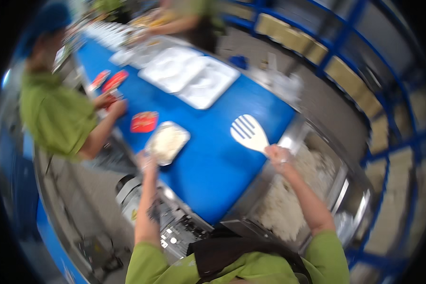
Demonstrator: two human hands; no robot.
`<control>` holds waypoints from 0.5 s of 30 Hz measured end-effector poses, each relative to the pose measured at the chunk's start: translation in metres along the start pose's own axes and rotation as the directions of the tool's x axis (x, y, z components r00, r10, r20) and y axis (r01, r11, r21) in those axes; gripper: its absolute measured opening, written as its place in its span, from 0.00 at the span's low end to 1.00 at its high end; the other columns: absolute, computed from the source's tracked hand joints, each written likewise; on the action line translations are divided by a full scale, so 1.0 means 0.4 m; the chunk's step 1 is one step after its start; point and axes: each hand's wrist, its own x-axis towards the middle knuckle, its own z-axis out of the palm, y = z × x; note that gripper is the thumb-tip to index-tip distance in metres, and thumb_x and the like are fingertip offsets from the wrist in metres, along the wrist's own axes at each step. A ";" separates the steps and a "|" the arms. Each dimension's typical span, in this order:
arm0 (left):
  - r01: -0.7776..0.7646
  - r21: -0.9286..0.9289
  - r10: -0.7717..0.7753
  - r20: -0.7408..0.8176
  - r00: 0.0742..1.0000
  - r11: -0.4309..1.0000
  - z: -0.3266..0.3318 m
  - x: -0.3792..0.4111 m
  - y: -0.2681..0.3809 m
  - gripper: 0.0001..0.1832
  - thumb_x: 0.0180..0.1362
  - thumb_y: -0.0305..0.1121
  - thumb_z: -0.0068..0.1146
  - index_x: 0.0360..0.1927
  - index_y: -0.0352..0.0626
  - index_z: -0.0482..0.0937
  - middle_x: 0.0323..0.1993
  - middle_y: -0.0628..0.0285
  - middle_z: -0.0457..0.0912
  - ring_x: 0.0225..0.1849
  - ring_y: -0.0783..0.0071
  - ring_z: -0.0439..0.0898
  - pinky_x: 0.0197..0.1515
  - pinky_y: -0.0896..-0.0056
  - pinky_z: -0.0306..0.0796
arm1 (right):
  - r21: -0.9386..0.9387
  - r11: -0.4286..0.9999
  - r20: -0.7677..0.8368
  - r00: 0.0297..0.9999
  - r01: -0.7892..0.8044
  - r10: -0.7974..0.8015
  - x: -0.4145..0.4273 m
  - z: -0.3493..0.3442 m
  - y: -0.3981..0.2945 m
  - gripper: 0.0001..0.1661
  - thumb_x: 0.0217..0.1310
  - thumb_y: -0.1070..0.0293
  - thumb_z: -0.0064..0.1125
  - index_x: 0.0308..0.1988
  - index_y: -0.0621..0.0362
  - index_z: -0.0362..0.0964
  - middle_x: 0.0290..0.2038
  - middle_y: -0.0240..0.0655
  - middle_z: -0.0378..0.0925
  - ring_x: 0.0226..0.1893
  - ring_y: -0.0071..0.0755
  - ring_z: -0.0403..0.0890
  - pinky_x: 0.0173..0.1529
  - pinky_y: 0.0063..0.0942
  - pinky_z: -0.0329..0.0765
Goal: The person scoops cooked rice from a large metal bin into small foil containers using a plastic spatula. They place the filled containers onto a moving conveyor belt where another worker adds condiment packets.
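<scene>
My left hand (149, 161) grips the near-left side of a foil tray (169, 142) filled with what looks like cooked rice. It holds the tray over the left part of a blue conveyor belt (198, 184); blur hides whether the tray rests on it. In my right hand (279, 156) is the handle of a white slotted spatula (249, 132), its broad blade above the belt's right side. Below my right forearm, a metal bin (242, 210) contains a heap of rice (282, 209). A red packet (144, 121) lies just beyond the foil tray.
White plastic trays (206, 83) overlap farther along the belt. At the left edge a co-worker (56, 110) in a green shirt handles red packets (115, 81). Another person (184, 25) works at the far end. A blue shelving rack (344, 32) with boxes stands right.
</scene>
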 end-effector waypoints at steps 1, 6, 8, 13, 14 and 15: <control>-0.018 0.420 0.088 -0.149 0.985 0.907 -0.004 -0.075 0.155 0.30 0.48 0.39 0.56 0.54 0.36 0.63 0.51 0.48 0.67 0.52 0.53 0.66 0.54 0.58 0.62 | 0.144 0.989 -0.100 0.994 -0.018 0.033 -0.101 0.018 0.099 0.17 0.59 0.55 0.48 0.26 0.57 0.69 0.18 0.39 0.71 0.21 0.29 0.74 0.25 0.31 0.70; -0.534 0.183 0.559 -0.136 0.818 0.825 0.101 -0.327 0.463 0.23 0.50 0.31 0.54 0.51 0.40 0.67 0.45 0.53 0.70 0.42 0.59 0.71 0.44 0.63 0.67 | 0.648 0.415 0.382 0.745 -0.638 0.547 -0.488 -0.096 0.076 0.14 0.60 0.60 0.45 0.41 0.59 0.63 0.23 0.31 0.70 0.20 0.22 0.72 0.23 0.23 0.73; -0.668 -0.164 0.687 0.122 0.717 0.726 0.244 -0.545 0.603 0.17 0.50 0.25 0.52 0.46 0.41 0.71 0.41 0.59 0.73 0.36 0.65 0.74 0.37 0.69 0.69 | 0.687 0.240 0.442 0.657 -0.685 0.611 -0.621 -0.123 0.077 0.13 0.60 0.64 0.43 0.41 0.61 0.62 0.24 0.32 0.70 0.19 0.22 0.71 0.22 0.23 0.73; -0.665 -0.743 0.842 0.405 -0.356 0.076 0.581 -1.147 0.641 0.09 0.47 0.26 0.52 0.34 0.43 0.76 0.34 0.57 0.78 0.34 0.63 0.76 0.34 0.65 0.71 | 0.749 -0.105 0.555 0.533 -0.654 0.639 -0.804 -0.156 0.061 0.13 0.57 0.68 0.42 0.41 0.63 0.62 0.22 0.31 0.69 0.18 0.20 0.70 0.21 0.19 0.69; -0.656 -0.750 0.656 0.538 -0.529 0.087 0.574 -1.267 0.680 0.10 0.48 0.29 0.53 0.36 0.45 0.76 0.37 0.58 0.78 0.35 0.62 0.77 0.36 0.64 0.72 | 0.719 -0.125 0.581 0.493 -0.684 0.648 -0.815 -0.161 0.058 0.13 0.57 0.68 0.41 0.41 0.64 0.61 0.21 0.31 0.68 0.17 0.20 0.70 0.21 0.18 0.69; -0.598 -0.801 0.658 0.438 -0.612 -0.024 0.601 -1.361 0.670 0.11 0.48 0.31 0.53 0.37 0.46 0.75 0.36 0.60 0.78 0.35 0.63 0.77 0.36 0.64 0.72 | 0.743 -0.122 0.559 0.510 -0.659 0.654 -0.846 -0.143 0.068 0.17 0.57 0.68 0.40 0.44 0.65 0.60 0.21 0.31 0.69 0.17 0.20 0.69 0.21 0.18 0.70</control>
